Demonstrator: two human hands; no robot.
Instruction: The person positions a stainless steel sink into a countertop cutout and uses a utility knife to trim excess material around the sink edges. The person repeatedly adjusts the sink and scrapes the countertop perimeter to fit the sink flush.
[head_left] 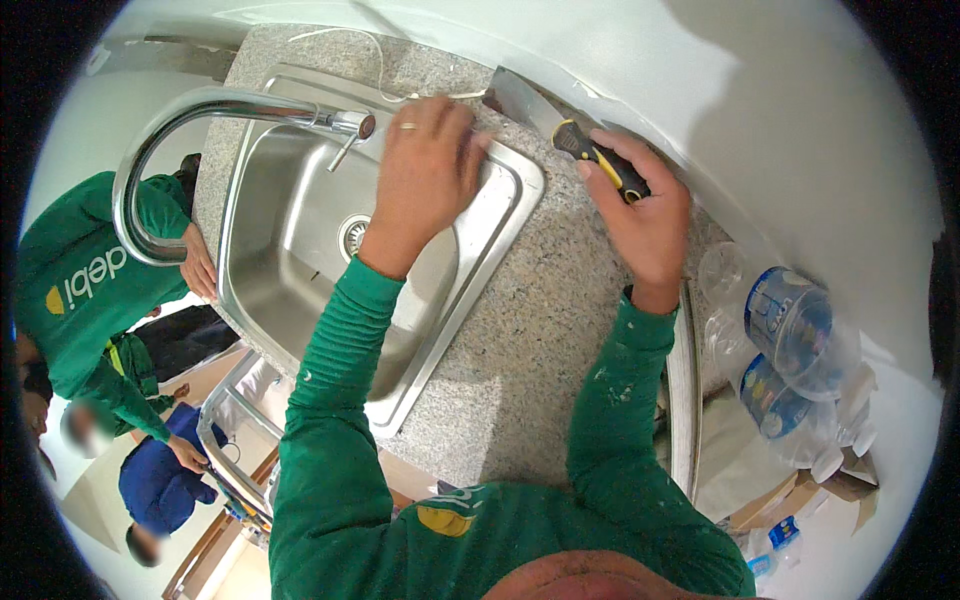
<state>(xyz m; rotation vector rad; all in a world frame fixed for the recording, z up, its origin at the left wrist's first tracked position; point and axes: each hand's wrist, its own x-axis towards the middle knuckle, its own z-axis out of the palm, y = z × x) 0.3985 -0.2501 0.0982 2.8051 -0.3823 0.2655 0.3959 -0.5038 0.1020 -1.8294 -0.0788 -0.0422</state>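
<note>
Black scraper (566, 137) slants, blade (522, 105) up-left, right hand (645, 205) curled round it (left hand (425, 165) blurred, hold unclear).

1. I can't tell what the blurred left hand (425, 165) touches
2. The right hand (645, 210) hides part of the putty knife handle (602, 160)
3. My view's left edge crops a co-worker in green (95, 245)
</note>
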